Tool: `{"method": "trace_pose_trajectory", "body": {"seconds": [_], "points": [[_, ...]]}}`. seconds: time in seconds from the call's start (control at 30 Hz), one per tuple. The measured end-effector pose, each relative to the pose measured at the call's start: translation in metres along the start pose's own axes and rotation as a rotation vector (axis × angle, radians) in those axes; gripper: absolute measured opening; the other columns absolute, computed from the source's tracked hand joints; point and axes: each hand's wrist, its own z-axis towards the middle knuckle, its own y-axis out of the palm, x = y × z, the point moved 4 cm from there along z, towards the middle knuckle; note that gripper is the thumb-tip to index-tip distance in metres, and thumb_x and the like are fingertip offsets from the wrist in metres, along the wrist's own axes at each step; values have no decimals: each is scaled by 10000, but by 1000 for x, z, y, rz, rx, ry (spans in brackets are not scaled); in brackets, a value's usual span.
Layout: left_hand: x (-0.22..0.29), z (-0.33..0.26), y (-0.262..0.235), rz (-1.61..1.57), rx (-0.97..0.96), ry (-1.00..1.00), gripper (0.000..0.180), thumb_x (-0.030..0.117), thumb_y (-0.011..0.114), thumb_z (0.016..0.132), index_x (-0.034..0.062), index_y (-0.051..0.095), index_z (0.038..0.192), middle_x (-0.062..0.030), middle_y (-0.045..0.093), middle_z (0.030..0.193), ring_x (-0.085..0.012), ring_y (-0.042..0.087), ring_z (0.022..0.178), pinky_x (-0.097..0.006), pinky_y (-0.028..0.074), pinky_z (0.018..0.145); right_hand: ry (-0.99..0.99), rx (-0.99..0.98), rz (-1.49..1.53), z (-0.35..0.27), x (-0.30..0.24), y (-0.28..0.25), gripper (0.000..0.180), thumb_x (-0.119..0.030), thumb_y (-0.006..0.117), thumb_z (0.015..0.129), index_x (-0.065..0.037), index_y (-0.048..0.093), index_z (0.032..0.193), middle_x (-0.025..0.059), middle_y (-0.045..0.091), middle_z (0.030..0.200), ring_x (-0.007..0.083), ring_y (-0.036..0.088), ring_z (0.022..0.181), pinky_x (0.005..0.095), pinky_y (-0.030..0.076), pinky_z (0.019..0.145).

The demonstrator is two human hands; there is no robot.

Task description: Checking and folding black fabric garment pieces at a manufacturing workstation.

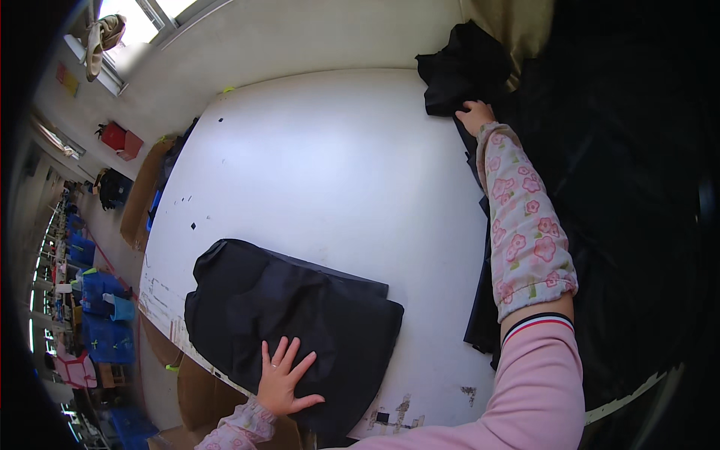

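Head view, the only one available. From where I stood, two black cloth items were under the person's hands on the white surface [322,165]. The flat black pieces [255,300] lay at the near left, reaching the surface's edge. The bunched black cloth [459,71] sat at the far right corner, beside a hanging tan cloth [531,30].

The left hand [282,386] rested palm down on the flat pieces, fingers spread wide and gripping nothing; the likely purpose was to steady them against slipping. The right arm, in a floral sleeve [525,217], was stretched across the right side. The right hand [478,118] touched the lower edge of the bunched cloth, its fingers slightly bent; whether they pinched any fabric could not be told. The corner position probably left the middle of the surface free for laying pieces out.

Condition: the flat pieces showed a dull black face with a faint sheen and shallow creases. The left end was rounded, the right end straighter. A second layer showed beyond the upper right edge, out of line with the top one. The bunched cloth was crumpled, its folds deep and its outline irregular.
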Motion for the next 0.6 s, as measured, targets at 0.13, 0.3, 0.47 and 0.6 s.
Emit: {"method": "trace_pose_trajectory", "body": {"seconds": [0.13,0.3,0.47,0.6], "points": [[4,-6,-4,21,17,-19,841,685,647,728,170,503,1377,-177,289,1528,-388,206,1432,-660,47,1106,-57,253,344,-31,-30,-22,309,-228,674,836,-48,693,1087,152,628,1197,330,602,1094,364,475,953],[7,-11,-1,17,82,36,816,640,642,762,170,464,1405,-163,277,1536,-365,197,1439,-633,44,1120,-315,403,497,-132,-53,-134,142,-37,646,799,-72,705,923,101,657,1038,298,637,915,384,505,836],[5,-14,-1,-25,121,99,778,580,639,803,176,422,1431,-151,278,1535,-352,192,1441,-607,53,1131,-692,479,574,-313,-71,-289,201,107,537,820,-29,662,901,100,654,923,254,640,854,298,500,762],[63,-16,-40,-188,304,220,869,481,712,794,126,306,1476,-193,283,1509,-370,222,1427,-590,115,1131,-753,458,571,-431,-67,-361,216,124,528,825,-16,649,937,87,649,912,211,637,836,258,488,754]]}}
